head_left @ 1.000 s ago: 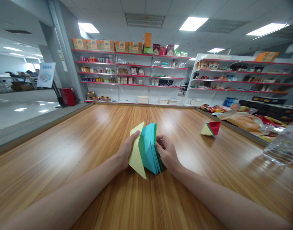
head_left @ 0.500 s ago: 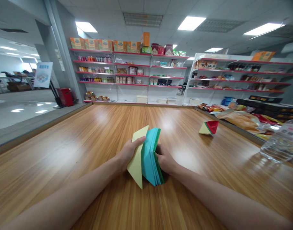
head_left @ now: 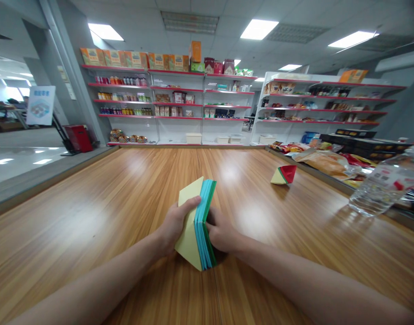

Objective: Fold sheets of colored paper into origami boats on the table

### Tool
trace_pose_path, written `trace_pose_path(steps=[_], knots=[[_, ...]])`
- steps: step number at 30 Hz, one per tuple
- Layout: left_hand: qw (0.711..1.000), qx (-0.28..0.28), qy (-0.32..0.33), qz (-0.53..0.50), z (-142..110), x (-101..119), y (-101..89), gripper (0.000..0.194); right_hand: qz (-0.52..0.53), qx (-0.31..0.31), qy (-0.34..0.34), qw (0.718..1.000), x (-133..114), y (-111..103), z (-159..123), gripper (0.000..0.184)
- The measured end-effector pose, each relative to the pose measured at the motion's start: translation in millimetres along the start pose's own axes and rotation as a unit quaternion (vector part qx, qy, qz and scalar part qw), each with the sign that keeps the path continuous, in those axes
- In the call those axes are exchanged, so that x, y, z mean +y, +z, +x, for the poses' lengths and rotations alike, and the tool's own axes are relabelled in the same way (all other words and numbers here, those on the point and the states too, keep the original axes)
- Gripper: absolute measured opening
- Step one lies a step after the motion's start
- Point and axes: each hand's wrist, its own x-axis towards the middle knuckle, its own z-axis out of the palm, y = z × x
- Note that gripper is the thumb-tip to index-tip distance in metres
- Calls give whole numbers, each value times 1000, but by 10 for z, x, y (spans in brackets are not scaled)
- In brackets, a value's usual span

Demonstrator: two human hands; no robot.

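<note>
Yellow-faced square paper stack between hands

- A folded red, green and yellow paper piece lies on the wooden surface.
- A clear plastic bottle lies at the right edge.
- Snack bags are piled beyond it.
- Stocked shelves line the back wall.
- A red bin stands on the floor.

You are in a small shop: white shelves with red edges line the back wall, stocked with boxes, bottles and packets, snack bags are piled at your right, and a wooden table stretches ahead.
</note>
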Motion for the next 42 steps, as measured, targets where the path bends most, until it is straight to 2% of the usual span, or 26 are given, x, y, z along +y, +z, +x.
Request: trace_pose_path(steps=[4, 8, 10, 12, 13, 15, 18, 20, 22, 24, 28, 30, 34, 39, 42], knots=[[1000, -21, 2, 19, -5, 12, -4, 36, 4, -13, 5, 1000, -19, -13, -14, 19], [993, -87, -72, 25, 40, 170, -109, 37, 25, -2, 8, 1000, -9, 30, -23, 18], [988, -128, -85, 7, 63, 276, -175, 35, 43, -29, 26, 998, 5, 71, -26, 19], [986, -137, -91, 4, 84, 348, -218, 30, 59, -57, 49, 995, 25, 101, -21, 23], [988, -123, -92, 6, 97, 364, -226, 28, 65, -56, 59, 995, 36, 105, -14, 26], [995, -61, -80, 2, 132, 364, -217, 25, 69, -13, 75, 995, 58, 82, 11, 31], [996, 74, 17, -37, 188, 349, -165, 21, 57, 87, 84, 991, 67, -6, 47, 42], [987, 128, 91, -45, 196, 369, -125, 21, 38, 94, 66, 993, 42, -55, 48, 46], [984, 132, 119, -32, 169, 410, -87, 23, -3, 52, 36, 998, -3, -65, 29, 48], [985, 117, 128, -22, 122, 449, -55, 25, -55, 12, 16, 998, -48, -37, 2, 62], [982, 104, 159, 2, 66, 467, -38, 25, -133, 16, 23, 991, -37, 30, -29, 78], [982, 73, 173, 18, 69, 465, -65, 23, -158, 38, 23, 986, 15, 30, -26, 81], [972, -63, 215, 69, 62, 521, -167, 24, -180, 52, -12, 982, 75, -18, -9, 72], [944, -202, 224, 131, -19, 614, -256, 40, -187, -9, -116, 975, 39, -71, -1, 60], [932, -239, 226, 148, -55, 604, -238, 42, -197, -41, -145, 969, 43, -87, -8, 48]])
